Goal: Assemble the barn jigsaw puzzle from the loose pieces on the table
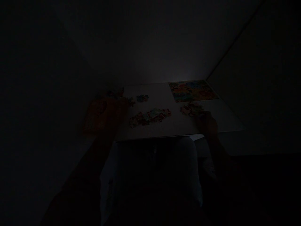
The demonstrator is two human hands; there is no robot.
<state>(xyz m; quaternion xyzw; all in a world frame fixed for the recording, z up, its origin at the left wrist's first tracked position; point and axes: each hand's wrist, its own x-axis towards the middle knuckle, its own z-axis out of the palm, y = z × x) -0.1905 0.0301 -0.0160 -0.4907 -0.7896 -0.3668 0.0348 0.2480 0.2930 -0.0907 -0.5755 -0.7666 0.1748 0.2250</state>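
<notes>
From my head camera the room is very dark, and only the white tabletop point(162, 131) catches any light. The long heap of jigsaw pieces point(150, 118) lies near the middle of it, and I'll place everything else from there. Beyond it and to the left sits a small cluster of pieces point(142, 98). To its right is a smaller heap of pieces point(191, 109), and further back and to the right lies a colourful printed picture point(192, 91).

My left hand point(105, 113) is out to the left of the long heap, close to a few scattered pieces point(131, 101). My right hand point(207, 122) is right of it, at the near edge of the smaller heap. The shadow hides my fingers, so I can't tell whether either hand is spread or pinching. The pieces look like thin, light, stiff card, likely easy to nudge, and best lifted by their edges.
</notes>
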